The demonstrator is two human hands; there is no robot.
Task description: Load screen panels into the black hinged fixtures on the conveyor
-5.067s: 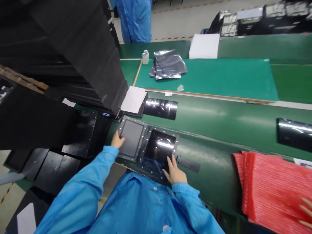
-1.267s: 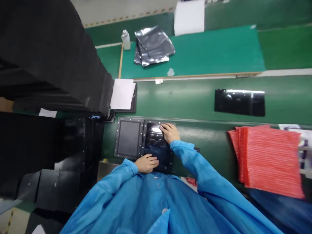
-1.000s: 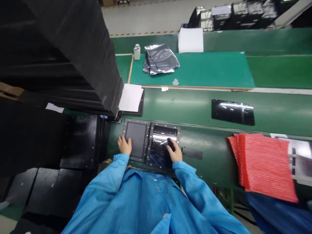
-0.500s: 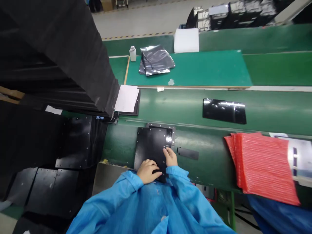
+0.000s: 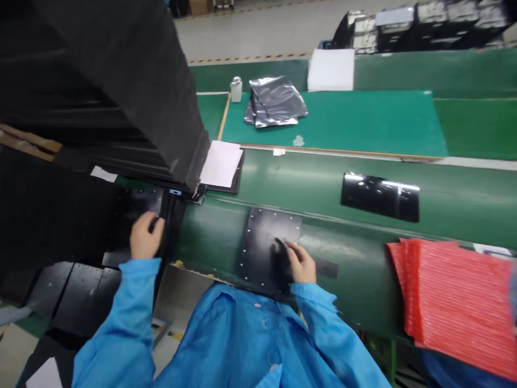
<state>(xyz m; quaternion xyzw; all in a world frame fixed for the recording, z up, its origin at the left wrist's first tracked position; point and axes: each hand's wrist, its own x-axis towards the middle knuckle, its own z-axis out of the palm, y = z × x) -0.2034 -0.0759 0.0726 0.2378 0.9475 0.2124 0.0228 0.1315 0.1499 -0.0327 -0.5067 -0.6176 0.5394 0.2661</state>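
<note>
Head camera looks down on the two bare hands of a person in a blue cleanroom smock (image 5: pixel 246 345). The right hand (image 5: pixel 301 263) lies on a flat black metal plate with small holes along its edges (image 5: pixel 264 248), and this plate rests on a curved green belt surface (image 5: pixel 218 242). Its fingers (image 5: pixel 291 249) are a little bent and pressed on the plate; they are not clenched and they grasp nothing that I can see. The plate spreads ahead of these fingers and to their left. Just right of the fingertips, a narrow dark strip (image 5: pixel 326 268) lies on the green surface.

The left hand (image 5: pixel 146 235) is well apart, to the left of the plate. Its fingers (image 5: pixel 153 222) curve against a black riveted panel (image 5: pixel 141 202), but I cannot tell if they grip it. Below these fingers, more black riveted panels (image 5: pixel 76 285) lie lower down.

Farther ahead of the right fingers is a glossy black rectangular sheet (image 5: pixel 379 197), and to their right is a stack of red ribbed padding sheets (image 5: pixel 456 285). Beyond the left fingers rises a large black stack (image 5: pixel 121 91), beside a white paper sheet (image 5: pixel 221 164). Farthest away, a bright green mat (image 5: pixel 363 118) carries crumpled silver bags (image 5: pixel 274 102).
</note>
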